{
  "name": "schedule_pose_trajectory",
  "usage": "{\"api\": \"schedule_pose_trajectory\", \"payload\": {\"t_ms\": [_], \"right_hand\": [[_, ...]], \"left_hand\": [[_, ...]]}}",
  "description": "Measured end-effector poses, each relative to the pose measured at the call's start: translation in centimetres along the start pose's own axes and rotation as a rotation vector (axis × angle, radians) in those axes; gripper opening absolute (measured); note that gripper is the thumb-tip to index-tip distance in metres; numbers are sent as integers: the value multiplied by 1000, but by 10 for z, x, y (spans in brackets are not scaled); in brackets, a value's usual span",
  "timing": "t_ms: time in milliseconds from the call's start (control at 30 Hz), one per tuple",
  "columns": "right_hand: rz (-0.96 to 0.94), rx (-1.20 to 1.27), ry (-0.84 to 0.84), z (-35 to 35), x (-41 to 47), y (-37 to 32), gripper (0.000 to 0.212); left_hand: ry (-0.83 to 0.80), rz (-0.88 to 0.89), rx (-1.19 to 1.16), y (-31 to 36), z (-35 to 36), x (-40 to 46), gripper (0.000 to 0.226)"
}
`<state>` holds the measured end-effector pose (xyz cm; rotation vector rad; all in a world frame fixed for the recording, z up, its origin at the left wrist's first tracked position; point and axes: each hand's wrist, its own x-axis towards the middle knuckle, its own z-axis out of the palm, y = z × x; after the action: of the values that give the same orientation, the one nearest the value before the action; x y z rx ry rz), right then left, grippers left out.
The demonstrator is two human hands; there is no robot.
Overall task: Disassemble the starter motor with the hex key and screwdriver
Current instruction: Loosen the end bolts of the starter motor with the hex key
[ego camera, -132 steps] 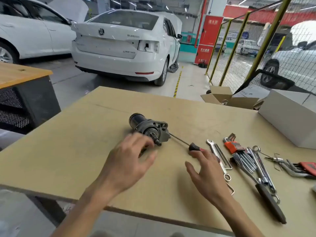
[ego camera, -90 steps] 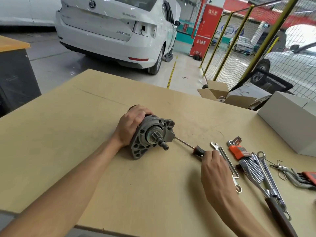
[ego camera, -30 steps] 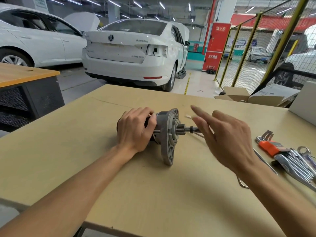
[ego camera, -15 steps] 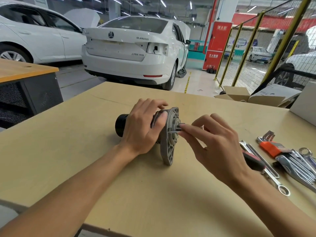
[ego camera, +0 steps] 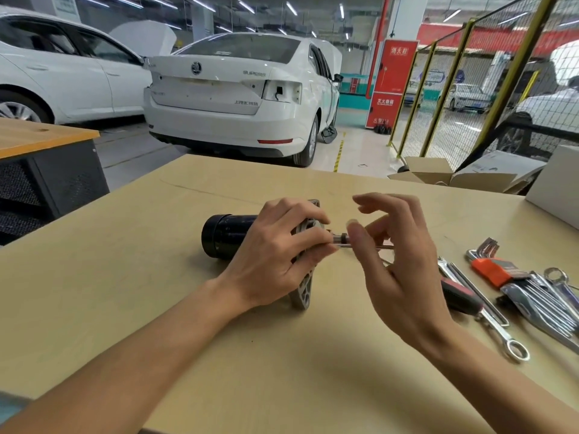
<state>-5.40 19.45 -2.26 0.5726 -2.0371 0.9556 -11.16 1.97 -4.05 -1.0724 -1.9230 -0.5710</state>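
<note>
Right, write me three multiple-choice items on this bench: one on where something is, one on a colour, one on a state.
1. The hex key set lies
A. on the white box
B. right of the starter motor, among the wrenches
C. left of the motor

2. The hex key set's holder is
A. orange
B. blue
C. green

3. The starter motor is
A. standing upright, untouched
B. lifted in the air by both hands
C. lying on its side on the table, gripped by the left hand

Key: 1 B, the set lies beside the wrenches at the right; 2 A, the holder is bright orange; 3 C, the flange rests on the table with fingers curled over it.
</note>
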Motion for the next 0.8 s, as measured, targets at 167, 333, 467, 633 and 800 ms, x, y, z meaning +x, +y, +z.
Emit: {"api": "schedule_pose_trajectory", "payload": {"t_ms": [167, 333, 467, 633, 800], "right_hand": [[381, -17, -2, -12, 7, 4, 38], [783, 202, -169, -27, 18, 4, 69], [842, 570, -219, -24, 14, 0, 64], [937, 854, -309, -25, 14, -4, 60], [945, 939, -349, -26, 16, -6, 51]], "left_hand": [[42, -39, -10, 3, 2, -1, 28], [92, -42, 1, 4, 3, -2, 28], [109, -37, -2, 4, 2, -2, 29], [113, -41, 1, 3, 2, -2, 28], [102, -37, 10, 2, 1, -2, 28]]}}
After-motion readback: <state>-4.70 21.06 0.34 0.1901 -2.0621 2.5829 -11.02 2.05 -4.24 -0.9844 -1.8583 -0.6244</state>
